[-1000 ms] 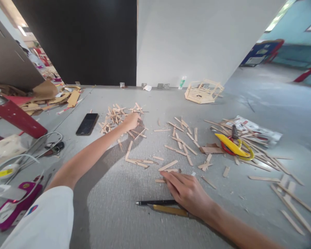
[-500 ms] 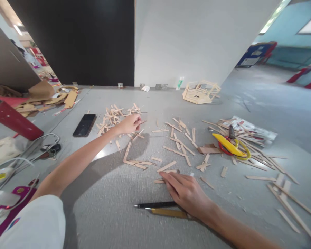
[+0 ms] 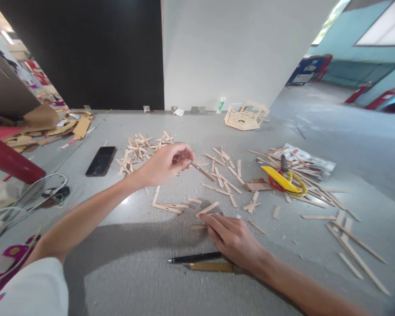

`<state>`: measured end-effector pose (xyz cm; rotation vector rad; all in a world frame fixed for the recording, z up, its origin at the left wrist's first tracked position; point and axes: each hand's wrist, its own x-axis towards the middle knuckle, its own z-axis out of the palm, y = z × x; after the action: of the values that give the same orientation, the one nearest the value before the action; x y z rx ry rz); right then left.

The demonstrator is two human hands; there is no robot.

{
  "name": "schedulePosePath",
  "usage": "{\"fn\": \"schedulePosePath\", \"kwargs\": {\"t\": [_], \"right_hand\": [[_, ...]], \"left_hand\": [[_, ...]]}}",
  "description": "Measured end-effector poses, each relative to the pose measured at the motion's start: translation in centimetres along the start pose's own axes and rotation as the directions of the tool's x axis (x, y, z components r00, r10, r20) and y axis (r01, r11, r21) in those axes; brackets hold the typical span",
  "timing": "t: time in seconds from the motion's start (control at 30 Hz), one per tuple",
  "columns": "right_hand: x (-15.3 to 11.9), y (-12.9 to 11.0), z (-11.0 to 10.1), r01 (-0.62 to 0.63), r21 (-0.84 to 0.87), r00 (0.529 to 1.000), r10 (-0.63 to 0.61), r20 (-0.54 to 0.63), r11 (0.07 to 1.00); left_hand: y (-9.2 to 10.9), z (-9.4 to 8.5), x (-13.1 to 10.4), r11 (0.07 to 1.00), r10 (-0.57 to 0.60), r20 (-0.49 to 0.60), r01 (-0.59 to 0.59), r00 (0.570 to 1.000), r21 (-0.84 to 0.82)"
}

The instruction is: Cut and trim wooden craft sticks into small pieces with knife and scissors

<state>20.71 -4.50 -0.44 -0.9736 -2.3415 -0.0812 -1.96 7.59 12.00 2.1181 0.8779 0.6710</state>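
My left hand (image 3: 171,163), closed in a pinch, holds a wooden popsicle stick (image 3: 202,171) raised above the table. The stick slants down to the right. My right hand (image 3: 230,235) rests low on the table, its fingers bent together over a popsicle stick (image 3: 198,227) that pokes out at their left. Its thumb is mostly hidden. Another stick (image 3: 209,208) lies just beyond the fingertips. Left of them, several sticks form a bent shape (image 3: 166,206). A black pen (image 3: 194,258) and a gold-coloured cutter knife (image 3: 210,267) lie beside the right hand.
Loose stick pieces (image 3: 136,149) are heaped beyond my left forearm, near a phone (image 3: 101,161). Yellow-handled cutters (image 3: 283,180) lie among sticks at right. A stick-built frame (image 3: 246,116) and a glue stick (image 3: 220,104) stand by the back panel. Cables (image 3: 52,186) run at left.
My left hand has come from the stick heap toward me and to the right, carrying a popsicle stick. My right hand stays in place over its stick. The view has shifted slightly.
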Motion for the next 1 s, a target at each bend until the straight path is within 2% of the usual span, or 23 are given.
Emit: {"fn": "schedulePosePath", "kwargs": {"t": [0.1,0.2,0.27,0.3,0.37,0.43,0.5,0.6,0.73,0.83,0.9,1.0], "right_hand": [[-0.1,0.3,-0.3,-0.109,-0.032,0.985,0.103,-0.141,0.994],[-0.2,0.7,-0.8,-0.235,0.006,0.924,0.225,-0.310,0.972],[-0.2,0.7,-1.2,-0.232,0.013,0.903,0.220,-0.369,0.973],[-0.1,0.6,-1.5,-0.173,-0.005,0.911,0.158,-0.380,0.985],[0.1,0.3,-2.0,0.041,-0.060,0.932,-0.060,-0.357,0.997],[0.3,-0.3,-2.5,0.258,-0.100,0.916,-0.276,-0.290,0.961],[0.4,-0.9,-2.8,0.354,-0.104,0.903,-0.369,-0.220,0.929],[0.3,-1.5,-2.6,0.346,-0.099,0.917,-0.358,-0.177,0.933],[-0.1,-1.6,-1.7,0.228,-0.095,0.963,-0.239,-0.122,0.969],[-0.2,-1.4,-1.3,0.174,-0.059,0.977,-0.180,-0.111,0.983],[-0.3,-1.4,-1.2,0.180,-0.052,0.976,-0.185,-0.115,0.982],[-0.2,-1.5,-1.2,0.192,-0.060,0.974,-0.198,-0.107,0.980]], "left_hand": [[0.7,0.7,-0.4,0.999,-0.001,0.012,0.001,1.000,-0.032],[1.4,1.3,-0.8,0.995,-0.033,0.122,0.044,0.992,-0.092],[1.7,1.7,-1.0,0.993,-0.035,0.188,0.056,0.981,-0.107],[1.8,1.9,-1.1,0.992,-0.027,0.211,0.051,0.977,-0.112],[2.0,2.3,-1.2,0.992,0.003,0.260,0.030,0.966,-0.125],[2.0,2.7,-1.2,0.990,0.036,0.315,0.010,0.949,-0.144],[2.0,3.0,-1.2,0.985,0.046,0.345,0.015,0.937,-0.174],[2.1,3.3,-1.2,0.966,0.017,0.356,0.077,0.934,-0.248],[2.0,3.3,-1.1,0.938,-0.020,0.352,0.139,0.936,-0.316],[1.9,3.3,-0.9,0.966,0.025,0.408,0.084,0.913,-0.246],[1.9,3.4,-1.0,0.983,0.066,0.440,0.019,0.895,-0.185],[1.9,3.6,-1.1,0.990,0.081,0.439,-0.022,0.895,-0.139]]}}
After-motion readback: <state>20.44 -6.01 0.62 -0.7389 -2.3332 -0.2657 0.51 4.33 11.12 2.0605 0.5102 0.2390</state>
